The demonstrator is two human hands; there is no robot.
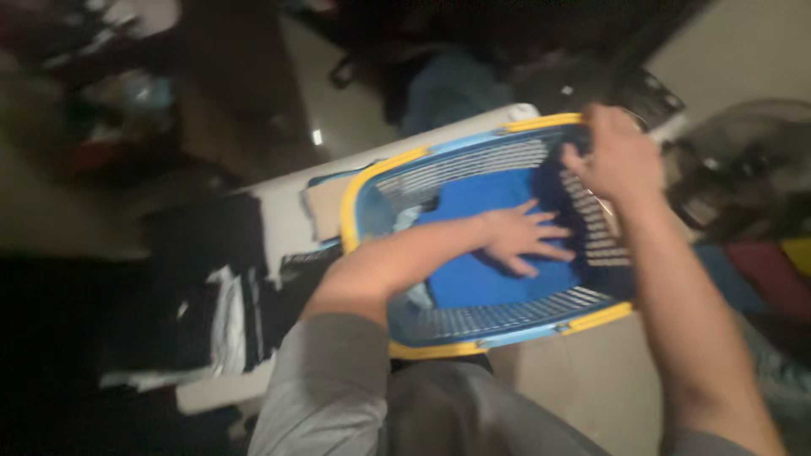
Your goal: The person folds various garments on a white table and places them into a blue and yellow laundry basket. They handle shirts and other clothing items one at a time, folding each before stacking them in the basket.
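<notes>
Blue plastic, trimmed in yellow along the rim: a slatted laundry basket (473,325) sits directly in front of the person, resting on a pale bench (287,211) seen from above. Its long axis runs from the lower left to the upper right of the view. Inside, a bright blue cloth (481,279) lies flat across the basket floor.

The left hand (525,236) reaches down into the basket, fingers spread and palm pressed flat on the cloth, gripping nothing. It is the nearer hand to the cloth, touching it near the middle. The right hand (619,156) is at the basket's far right rim, fingers curled over the edge in a hold (the picture is blurred, so how firm the hold is cannot be told). The cloth lies below and between the two hands.

Left of the basket, dark and white folded clothes (228,312) lie stacked on the bench. The surrounding room is dim and indistinct.
</notes>
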